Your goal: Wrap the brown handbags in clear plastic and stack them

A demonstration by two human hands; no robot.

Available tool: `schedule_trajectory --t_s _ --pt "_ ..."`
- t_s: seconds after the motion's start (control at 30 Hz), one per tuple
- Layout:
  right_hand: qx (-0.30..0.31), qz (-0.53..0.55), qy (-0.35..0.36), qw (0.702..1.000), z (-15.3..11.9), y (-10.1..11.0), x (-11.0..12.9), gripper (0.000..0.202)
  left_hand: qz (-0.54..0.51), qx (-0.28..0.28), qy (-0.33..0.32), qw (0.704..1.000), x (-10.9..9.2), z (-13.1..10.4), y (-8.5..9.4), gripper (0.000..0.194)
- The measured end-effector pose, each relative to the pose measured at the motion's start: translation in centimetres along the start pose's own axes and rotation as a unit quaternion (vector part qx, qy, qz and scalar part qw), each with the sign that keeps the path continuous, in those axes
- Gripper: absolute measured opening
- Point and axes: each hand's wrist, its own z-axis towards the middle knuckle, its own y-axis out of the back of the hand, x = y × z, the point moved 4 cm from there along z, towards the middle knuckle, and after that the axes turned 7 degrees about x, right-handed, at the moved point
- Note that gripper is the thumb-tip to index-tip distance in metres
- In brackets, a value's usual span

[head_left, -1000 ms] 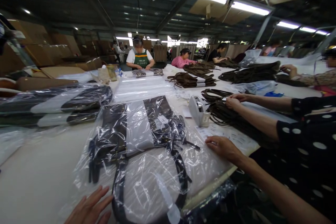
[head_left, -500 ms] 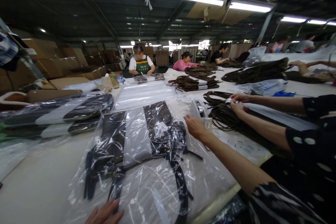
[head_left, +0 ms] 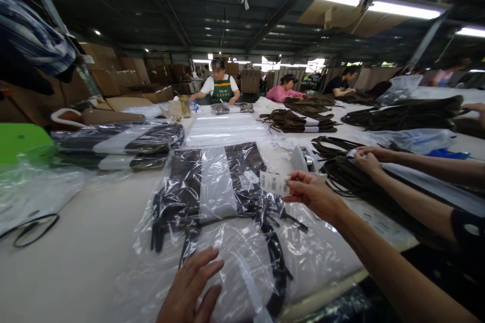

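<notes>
A clear plastic bag lies flat on the white table in front of me. Inside it is a folded dark fabric item with long straps and a white band around its middle. My right hand pinches a short strip of printed labels above the bag's right side. My left hand has its fingers spread low over the near part of the bag; whether it touches the plastic I cannot tell. A white label dispenser stands just beyond my right hand.
Bagged dark bundles lie to the left, with a black cord loop nearer. Flat clear bags are stacked ahead. At right, a co-worker's hands handle dark strapped bundles. Other people work across the table.
My right hand has come away from beside the dispenser and now holds a label strip over the bag. My left hand has moved further in over the bag. The view has turned left.
</notes>
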Motion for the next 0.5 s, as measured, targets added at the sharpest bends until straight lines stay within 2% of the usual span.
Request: schedule_trajectory --t_s 0.1,0.17,0.23,0.33,0.4,0.43,0.5 --pt "0.072 0.034 -0.06 0.995 -3.2 -4.4 -0.6 0.039 -0.099 0.03 0.064 0.993 -1.1 1.1 0.3 0.037" --pt "0.121 0.026 -0.083 0.989 -4.6 -6.9 -0.9 0.037 -0.193 0.039 0.109 0.974 -1.4 1.5 0.5 0.048" --pt "0.156 0.013 -0.097 0.983 -5.4 -9.0 -1.3 0.035 -0.314 0.038 0.155 0.936 -1.4 1.6 0.5 0.061" --pt "0.172 0.015 -0.102 0.98 -6.3 -11.8 -2.1 0.035 -0.502 0.03 0.21 0.838 -1.5 1.3 0.0 0.076" --pt "0.169 0.027 -0.096 0.981 -7.2 -13.2 -2.8 0.037 -0.577 0.035 0.245 0.778 -1.9 0.8 -0.4 0.069" --pt "0.171 0.031 -0.094 0.98 -7.7 -13.7 -3.3 0.038 -0.589 0.04 0.264 0.763 -2.0 0.4 -0.4 0.06" --pt "0.182 0.019 -0.107 0.977 -8.5 -14.0 -4.4 0.04 -0.576 0.045 0.3 0.759 -1.9 -0.4 -0.2 0.046"
